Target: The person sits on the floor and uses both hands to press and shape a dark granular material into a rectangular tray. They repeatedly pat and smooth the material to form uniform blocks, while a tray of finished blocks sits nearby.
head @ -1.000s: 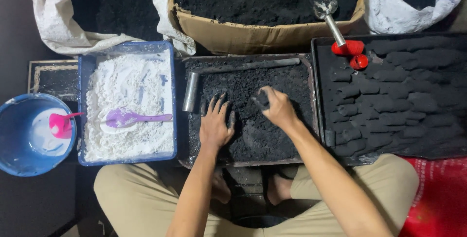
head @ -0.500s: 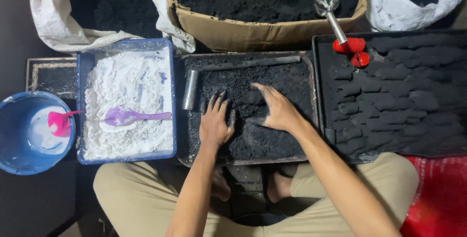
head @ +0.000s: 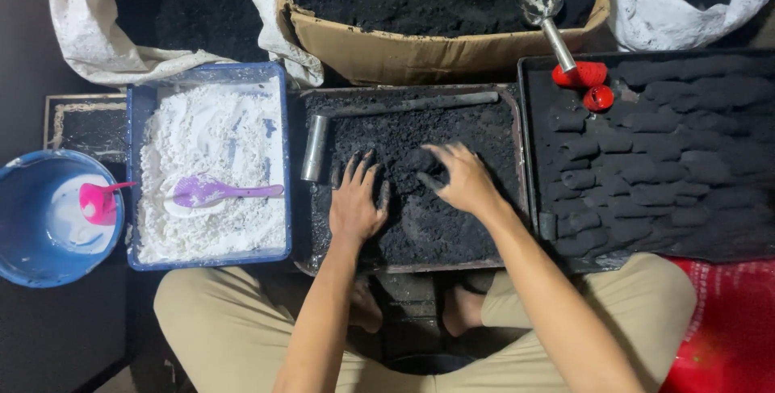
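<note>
A shallow metal tray (head: 517,131) in front of me is covered with black, crumbly powder (head: 428,227). My left hand (head: 356,202) lies flat on that powder, fingers spread. My right hand (head: 462,177) rests beside it with its fingers curled around a small heap of the black powder (head: 417,159). A short metal tube (head: 314,148) lies at the tray's left end and a dark rod (head: 420,105) lies along its far edge.
Left: a blue tub (head: 137,119) of white powder with a purple spoon (head: 219,191), and a blue bowl (head: 20,256) with a pink scoop (head: 98,202). Right: a black tray (head: 529,78) of dark moulded lumps. Behind: a cardboard box (head: 387,52) of black powder, a red-handled scoop (head: 557,38), sacks.
My right hand has slid slightly left and curled its fingers around a heap of powder. My left hand has stayed nearly still.
</note>
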